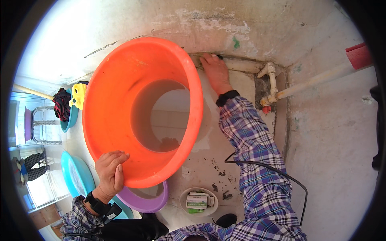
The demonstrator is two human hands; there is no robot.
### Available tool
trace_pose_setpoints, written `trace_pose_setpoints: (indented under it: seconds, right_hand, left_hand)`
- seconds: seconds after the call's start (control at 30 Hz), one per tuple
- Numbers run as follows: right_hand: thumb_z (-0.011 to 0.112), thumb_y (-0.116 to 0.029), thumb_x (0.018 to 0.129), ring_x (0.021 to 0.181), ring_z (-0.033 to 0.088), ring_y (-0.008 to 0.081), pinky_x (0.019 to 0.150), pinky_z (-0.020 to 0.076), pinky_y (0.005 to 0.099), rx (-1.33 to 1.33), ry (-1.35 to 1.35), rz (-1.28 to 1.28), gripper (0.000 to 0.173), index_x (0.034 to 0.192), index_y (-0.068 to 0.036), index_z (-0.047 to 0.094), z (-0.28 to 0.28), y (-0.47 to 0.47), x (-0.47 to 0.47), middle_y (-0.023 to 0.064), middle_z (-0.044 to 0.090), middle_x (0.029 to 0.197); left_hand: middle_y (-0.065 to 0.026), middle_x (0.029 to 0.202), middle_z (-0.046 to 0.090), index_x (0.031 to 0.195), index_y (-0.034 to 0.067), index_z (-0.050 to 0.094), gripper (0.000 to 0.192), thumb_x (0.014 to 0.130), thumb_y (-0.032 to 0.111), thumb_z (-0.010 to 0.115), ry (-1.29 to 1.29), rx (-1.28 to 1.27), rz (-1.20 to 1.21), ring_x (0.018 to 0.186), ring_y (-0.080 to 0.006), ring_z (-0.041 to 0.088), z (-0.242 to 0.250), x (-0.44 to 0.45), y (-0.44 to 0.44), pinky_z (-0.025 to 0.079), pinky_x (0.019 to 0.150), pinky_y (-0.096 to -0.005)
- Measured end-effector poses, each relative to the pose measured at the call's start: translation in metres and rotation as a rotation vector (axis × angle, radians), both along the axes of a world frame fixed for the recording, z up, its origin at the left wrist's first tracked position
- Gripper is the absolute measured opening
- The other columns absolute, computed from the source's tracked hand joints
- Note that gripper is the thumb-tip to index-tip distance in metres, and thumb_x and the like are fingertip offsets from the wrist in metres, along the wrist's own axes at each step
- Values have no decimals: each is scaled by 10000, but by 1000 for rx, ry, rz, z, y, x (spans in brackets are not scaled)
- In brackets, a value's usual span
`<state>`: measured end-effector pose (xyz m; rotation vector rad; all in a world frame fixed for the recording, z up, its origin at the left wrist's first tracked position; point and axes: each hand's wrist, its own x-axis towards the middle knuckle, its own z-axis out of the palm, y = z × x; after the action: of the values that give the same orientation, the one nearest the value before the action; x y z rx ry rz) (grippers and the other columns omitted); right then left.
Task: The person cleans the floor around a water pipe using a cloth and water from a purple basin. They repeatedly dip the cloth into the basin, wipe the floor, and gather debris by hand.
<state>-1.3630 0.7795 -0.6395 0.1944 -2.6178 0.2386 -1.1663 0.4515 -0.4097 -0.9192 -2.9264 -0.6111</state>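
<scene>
A large orange plastic tub point(111, 120) stands before me, with murky water point(159, 117) in its bottom. My left hand point(111, 170) is on the near left part of its rim, fingers folded over the edge. Beyond the tub's right side, my right hand point(215, 70) reaches down to the pale pipe point(241, 65) along the base of the wall. Its fingertips are at a dark, dirty spot by the pipe; whether they grip anything is hidden. Black bands circle both wrists, and a black cable point(271, 165) hangs over my right sleeve.
Pipe fittings with a red cap point(266, 109) stand in the right corner. Near me are a purple basin point(144, 206), a turquoise basin point(87, 177) and a small bowl of boxes point(183, 205). Dark debris point(226, 195) lies on the floor. Another person point(34, 164) is at the far left.
</scene>
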Motion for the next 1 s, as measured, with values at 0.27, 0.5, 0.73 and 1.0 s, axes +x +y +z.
trace_pose_setpoints:
  seconds: [0.27,0.5,0.73,1.0]
  right_hand:
    - [507,-60,800,1041,517,273,796,471,378,30,-12,-291,313,1103,-100,577,9,97,53,62,521,1194]
    - [521,67,746,1151,448,296,936,421,368,-209,-109,-437,486,1203,-97,542,1,62,38,52,467,1308]
    - [527,45,739,1109,469,299,925,416,372,-242,-39,-121,460,1179,-86,541,-9,50,53,64,481,1289]
    - [597,20,616,995,516,316,874,437,387,-317,-348,67,467,1078,-54,607,-44,75,165,84,560,1154]
  left_hand:
    - [-137,778,628,828,-5,642,237,752,126,459,4,-11,3,799,-302,611,2,0,2,456,680,-366]
    - [-131,776,630,827,1,642,238,763,129,452,8,-9,-19,790,-295,613,2,-1,2,451,672,-364]
    - [-144,787,630,836,-6,637,238,788,128,446,-1,-18,-23,800,-307,614,3,0,3,452,687,-366]
    - [-151,822,637,858,-16,629,240,811,123,439,-20,-27,2,839,-330,603,0,5,1,457,741,-381]
